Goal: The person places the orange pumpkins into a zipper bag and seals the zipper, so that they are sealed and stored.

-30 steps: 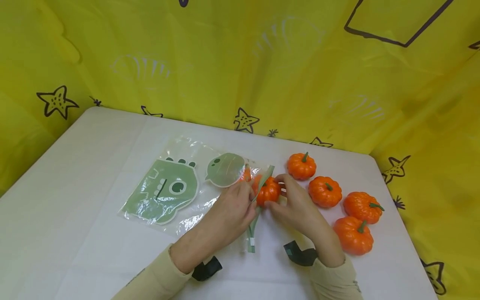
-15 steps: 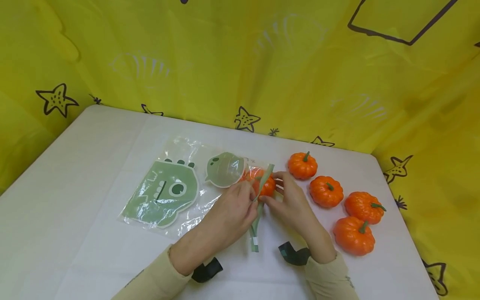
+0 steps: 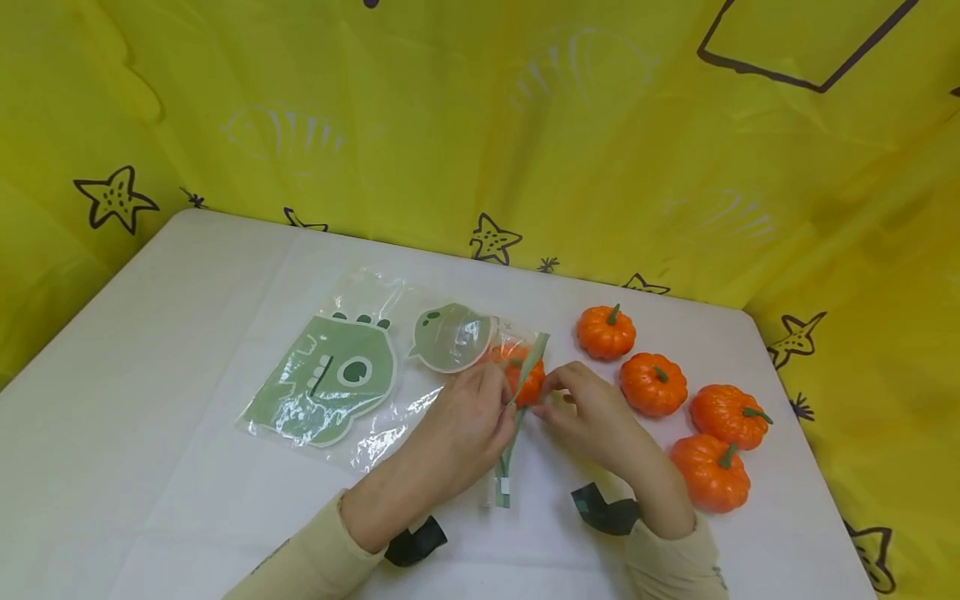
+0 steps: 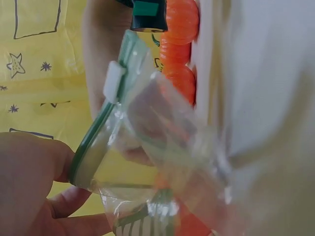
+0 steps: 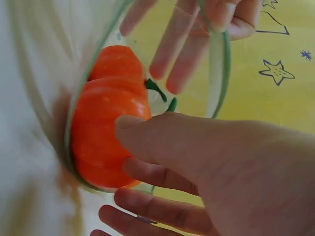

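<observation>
A clear zip bag (image 3: 408, 400) printed with green cartoon dinosaurs lies flat, its mouth toward the right. My left hand (image 3: 468, 421) pinches the upper layer at the green-edged mouth and lifts it; the white slider (image 4: 114, 81) shows in the left wrist view. Just inside the mouth sits an orange toy pumpkin (image 5: 106, 132), with a second pumpkin (image 5: 115, 61) behind it in the right wrist view. At the opening is my right hand (image 3: 600, 417), thumb and index fingertips right at the near pumpkin, the other fingers extended below.
Several more orange pumpkins (image 3: 652, 384) with green stems stand on the white table (image 3: 187, 350) to the right of my right hand. Dark wrist mounts (image 3: 606, 510) hang under both forearms. A yellow patterned cloth (image 3: 420, 125) rises behind the table.
The pumpkin in my right hand has moved left through the bag's mouth to the one inside. My right hand has then drawn back slightly to the right. The left hand stays at the edge.
</observation>
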A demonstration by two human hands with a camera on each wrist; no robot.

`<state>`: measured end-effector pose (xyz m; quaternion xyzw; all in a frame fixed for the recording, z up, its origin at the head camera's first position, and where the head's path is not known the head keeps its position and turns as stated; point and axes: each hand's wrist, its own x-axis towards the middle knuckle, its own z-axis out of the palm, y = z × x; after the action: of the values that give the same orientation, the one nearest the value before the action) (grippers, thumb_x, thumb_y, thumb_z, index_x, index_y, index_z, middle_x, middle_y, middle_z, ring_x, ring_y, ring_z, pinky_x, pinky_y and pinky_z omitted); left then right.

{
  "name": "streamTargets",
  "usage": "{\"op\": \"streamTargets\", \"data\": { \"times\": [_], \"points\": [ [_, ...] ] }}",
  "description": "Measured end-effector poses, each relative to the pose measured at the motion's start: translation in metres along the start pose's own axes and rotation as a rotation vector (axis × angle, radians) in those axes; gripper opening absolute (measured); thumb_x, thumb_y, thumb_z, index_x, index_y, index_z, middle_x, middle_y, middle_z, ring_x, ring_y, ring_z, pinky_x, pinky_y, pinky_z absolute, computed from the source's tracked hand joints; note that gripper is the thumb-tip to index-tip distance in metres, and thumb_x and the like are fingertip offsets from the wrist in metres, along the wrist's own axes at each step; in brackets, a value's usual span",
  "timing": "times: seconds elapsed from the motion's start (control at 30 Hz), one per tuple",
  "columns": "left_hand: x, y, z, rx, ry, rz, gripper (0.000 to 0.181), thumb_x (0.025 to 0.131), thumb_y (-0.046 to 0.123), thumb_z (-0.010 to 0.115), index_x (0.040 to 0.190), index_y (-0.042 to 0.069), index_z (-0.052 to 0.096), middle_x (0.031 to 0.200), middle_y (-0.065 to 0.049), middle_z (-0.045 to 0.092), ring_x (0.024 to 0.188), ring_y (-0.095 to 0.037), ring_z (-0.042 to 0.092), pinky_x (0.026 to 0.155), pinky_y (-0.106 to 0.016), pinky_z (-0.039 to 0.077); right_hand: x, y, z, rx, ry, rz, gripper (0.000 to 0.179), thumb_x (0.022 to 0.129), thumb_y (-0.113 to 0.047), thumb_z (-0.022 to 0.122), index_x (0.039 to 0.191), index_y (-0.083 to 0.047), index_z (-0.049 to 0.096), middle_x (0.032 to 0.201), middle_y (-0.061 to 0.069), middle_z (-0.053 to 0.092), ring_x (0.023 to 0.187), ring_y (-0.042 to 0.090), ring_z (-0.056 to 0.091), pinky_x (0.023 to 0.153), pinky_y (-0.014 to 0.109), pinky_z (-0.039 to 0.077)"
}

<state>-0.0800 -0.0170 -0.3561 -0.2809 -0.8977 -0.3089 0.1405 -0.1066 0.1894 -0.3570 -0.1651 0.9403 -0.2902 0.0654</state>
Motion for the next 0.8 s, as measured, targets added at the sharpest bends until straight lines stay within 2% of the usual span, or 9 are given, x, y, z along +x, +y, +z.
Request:
{"op": "streamTargets", "data": {
  "times": [0.3, 0.57, 0.8],
  "points": [
    [-0.001, 0.006, -0.004, -0.078, -0.039, -0.034, 0.01, 0.092, 0.01, 0.06, 0.093, 0.008, 0.05, 0.083, 0.0, 0.05, 0.079, -0.014, 0.049, 0.072, -0.025, 0.049, 0.002, -0.003, 0.006, 0.038, 0.003, -0.027, 0.028, 0.092, -0.013, 0.069, 0.117, -0.002, 0.065, 0.116, 0.012, 0.065, 0.109, 0.029, 0.063, 0.093, 0.049, 0.055],
    [-0.001, 0.011, -0.007, -0.1, -0.104, -0.069, 0.009, 0.094, 0.013, 0.058, 0.095, 0.01, 0.049, 0.085, 0.001, 0.049, 0.081, -0.013, 0.048, 0.072, -0.022, 0.048, -0.001, -0.002, 0.005, 0.046, -0.052, -0.035, 0.027, 0.093, -0.014, 0.067, 0.119, -0.005, 0.065, 0.118, 0.011, 0.066, 0.108, 0.029, 0.064, 0.094, 0.049, 0.054],
    [-0.003, 0.01, -0.006, -0.091, -0.056, -0.015, 0.011, 0.092, 0.011, 0.061, 0.094, 0.008, 0.051, 0.084, -0.001, 0.05, 0.082, -0.014, 0.049, 0.075, -0.025, 0.049, 0.0, -0.002, 0.006, 0.024, -0.07, -0.07, 0.032, 0.092, -0.017, 0.069, 0.121, -0.004, 0.065, 0.122, 0.01, 0.064, 0.108, 0.028, 0.063, 0.094, 0.047, 0.054]
  ]
}}
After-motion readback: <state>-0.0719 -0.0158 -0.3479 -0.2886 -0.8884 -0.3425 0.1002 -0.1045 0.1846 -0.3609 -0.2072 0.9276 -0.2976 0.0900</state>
